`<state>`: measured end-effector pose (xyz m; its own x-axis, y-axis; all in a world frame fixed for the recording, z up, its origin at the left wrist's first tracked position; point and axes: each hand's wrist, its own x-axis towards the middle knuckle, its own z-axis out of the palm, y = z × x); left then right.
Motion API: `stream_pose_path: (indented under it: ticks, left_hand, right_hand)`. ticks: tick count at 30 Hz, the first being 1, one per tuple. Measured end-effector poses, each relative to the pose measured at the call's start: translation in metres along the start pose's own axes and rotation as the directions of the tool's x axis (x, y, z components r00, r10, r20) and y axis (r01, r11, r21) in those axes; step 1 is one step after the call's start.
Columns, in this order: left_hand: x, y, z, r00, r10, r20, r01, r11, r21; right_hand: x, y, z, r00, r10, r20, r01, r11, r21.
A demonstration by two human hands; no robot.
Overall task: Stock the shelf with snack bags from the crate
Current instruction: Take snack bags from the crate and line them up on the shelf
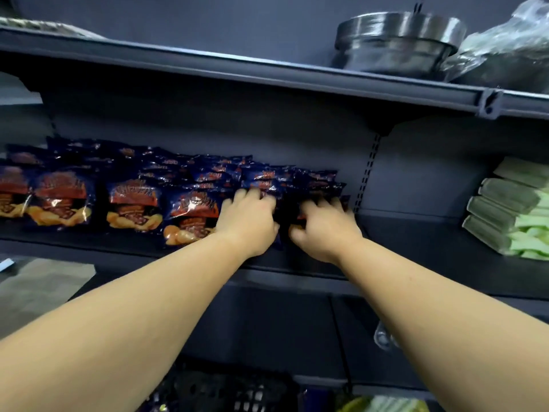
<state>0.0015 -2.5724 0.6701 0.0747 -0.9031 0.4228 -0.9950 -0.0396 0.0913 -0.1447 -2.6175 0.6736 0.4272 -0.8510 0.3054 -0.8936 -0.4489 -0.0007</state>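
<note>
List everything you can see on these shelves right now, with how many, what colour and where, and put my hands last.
snack bags: many, dark blue with orange-red print, in rows on the middle shelf, left and centre
green packs: a stack, pale green, right end of the middle shelf
metal bowls: a stack, silver, top shelf at right
wrapped bundle: one, clear plastic, top shelf far right
crate: one, black, bottom centre, partly seen
left hand: on the bags
right hand: on the bags, beside the left

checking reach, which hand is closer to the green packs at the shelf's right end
Right. The right hand is on the dark snack bags nearest the green packs, with bare shelf between. The left hand is farther left.
</note>
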Motion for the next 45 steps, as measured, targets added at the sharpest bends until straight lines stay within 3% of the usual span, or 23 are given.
stream_pose_path:
  ticks: [3,8,17,23,30,35,45]
  left_hand:
    - [-0.029,-0.024,0.001,0.999,0.036,0.024,-0.035,0.999,-0.021]
    - [-0.071,-0.067,0.004,0.992,0.073,0.101,-0.070,0.997,-0.029]
    - [-0.120,-0.090,0.051,0.967,0.097,0.235,-0.060,0.985,-0.162]
    - [-0.151,-0.098,0.110,0.921,0.011,0.389,0.064,0.982,-0.179]
    - [-0.185,-0.128,0.177,0.833,-0.133,0.537,0.206,0.975,-0.077]
    - [-0.218,-0.149,0.222,0.732,-0.214,0.647,0.300,0.954,-0.024]
    - [-0.280,-0.184,0.333,0.540,-0.199,0.818,0.332,0.943,0.011]
  right_hand:
    - [-0.019,-0.032,0.001,0.999,-0.012,-0.044,0.013,1.000,0.009]
    - [-0.052,-0.085,0.015,1.000,-0.008,0.000,0.008,0.989,0.145]
    - [-0.086,-0.121,0.074,0.981,0.040,0.192,-0.070,0.986,0.153]
    - [-0.104,-0.119,0.140,0.935,0.036,0.352,-0.110,0.975,0.193]
    - [-0.112,-0.119,0.216,0.855,-0.025,0.518,-0.127,0.958,0.256]
    - [-0.120,-0.128,0.269,0.784,-0.076,0.616,-0.120,0.955,0.271]
    - [-0.167,-0.144,0.401,0.659,-0.017,0.752,-0.249,0.938,0.240]
